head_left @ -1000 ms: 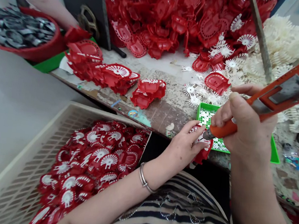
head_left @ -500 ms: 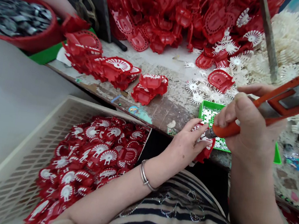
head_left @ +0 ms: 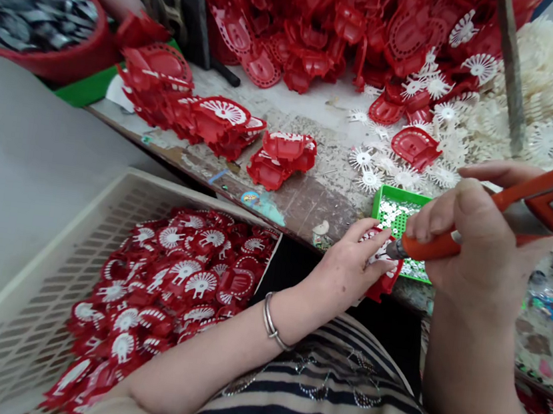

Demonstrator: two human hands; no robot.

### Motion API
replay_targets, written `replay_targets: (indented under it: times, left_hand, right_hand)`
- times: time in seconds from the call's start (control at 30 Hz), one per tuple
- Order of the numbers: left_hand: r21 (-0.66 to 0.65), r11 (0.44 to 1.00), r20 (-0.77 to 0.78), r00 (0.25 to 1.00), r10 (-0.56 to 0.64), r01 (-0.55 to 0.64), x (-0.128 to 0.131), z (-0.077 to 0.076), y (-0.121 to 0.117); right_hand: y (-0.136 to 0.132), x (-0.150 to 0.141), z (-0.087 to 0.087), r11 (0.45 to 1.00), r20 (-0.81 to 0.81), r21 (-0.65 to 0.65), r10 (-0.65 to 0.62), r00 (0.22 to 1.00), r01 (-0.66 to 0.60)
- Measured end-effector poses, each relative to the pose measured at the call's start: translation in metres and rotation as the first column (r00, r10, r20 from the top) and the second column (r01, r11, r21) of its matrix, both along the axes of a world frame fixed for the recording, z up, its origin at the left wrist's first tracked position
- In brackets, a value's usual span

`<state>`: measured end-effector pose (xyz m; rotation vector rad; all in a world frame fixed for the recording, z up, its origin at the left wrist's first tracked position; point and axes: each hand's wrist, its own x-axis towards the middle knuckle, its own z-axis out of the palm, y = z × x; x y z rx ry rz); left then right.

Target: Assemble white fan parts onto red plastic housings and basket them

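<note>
My left hand, wearing a bangle at the wrist, holds a red plastic part at the table's front edge. A white spoked piece lies on that part, mostly covered by my fingers. An orange and grey electric screwdriver is wrapped in my right hand. Its dark nose points down-left at the part, close to my left thumb and fingers; whether the tip touches is too small to tell. Just behind the part sits a green tray of small white washer-like pieces.
Assembled red parts line the table's front edge. Loose red parts are heaped behind, with white spoked pieces at right. A pale crate of red-and-white parts stands below left. A red basin holds dark, shiny pieces.
The view has shifted slightly. My right hand has moved a little to the right, and the screwdriver's rear end sits lower. My left hand keeps its hold on the red part.
</note>
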<state>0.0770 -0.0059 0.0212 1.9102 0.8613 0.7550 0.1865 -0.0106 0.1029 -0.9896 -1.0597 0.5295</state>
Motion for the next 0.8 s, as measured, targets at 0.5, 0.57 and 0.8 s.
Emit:
replay_targets:
  times: [0.5,0.57,0.8]
  left_hand:
    - [-0.025,1.000,0.046,0.999,-0.009,0.010,0.0006,-0.0020,-0.0005]
    - [-0.023,1.000,0.051,0.999,-0.010,0.011,0.0005,-0.0017,-0.0006]
    - [-0.001,1.000,0.077,0.997,-0.014,0.014,0.0001,-0.0024,-0.0008]
  right_hand:
    - [0.0017,-0.0036,-0.0013,1.000,-0.012,-0.014,-0.017,1.000,0.017]
    - [0.0029,-0.0040,-0.0033,1.000,0.002,-0.003,-0.028,1.000,0.028]
    - [0.0049,-0.0042,-0.0063,0.994,0.079,0.026,-0.110,0.991,0.108]
